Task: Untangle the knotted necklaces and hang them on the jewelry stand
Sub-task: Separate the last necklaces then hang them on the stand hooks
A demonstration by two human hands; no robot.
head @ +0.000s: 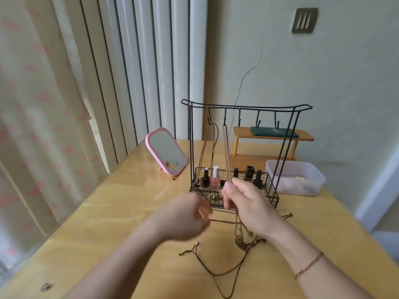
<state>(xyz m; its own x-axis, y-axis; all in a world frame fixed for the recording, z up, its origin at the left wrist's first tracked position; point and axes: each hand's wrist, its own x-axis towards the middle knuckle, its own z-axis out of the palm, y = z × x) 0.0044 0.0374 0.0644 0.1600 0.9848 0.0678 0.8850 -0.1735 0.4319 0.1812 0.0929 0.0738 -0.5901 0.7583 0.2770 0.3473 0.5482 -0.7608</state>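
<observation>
On the table (108, 212), five hooks are counted on the one jewelry stand (246, 107); two carry cord necklaces. The second necklace (227, 156) runs steeply down into the right hand (244, 203), pinched there. A dark necklace (228, 270) lies below. The blurred left hand (185, 219) is seen pinching a strand.

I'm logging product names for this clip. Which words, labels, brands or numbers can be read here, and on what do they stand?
None can be read.
Pink nail polish bottle: no legible label.
Dark bottles in the stand's basket: any print too blurred.
Pink mirror: small round mark at its lower edge, too small to read.
Green object on the wooden shelf: pale marks, illegible.
</observation>
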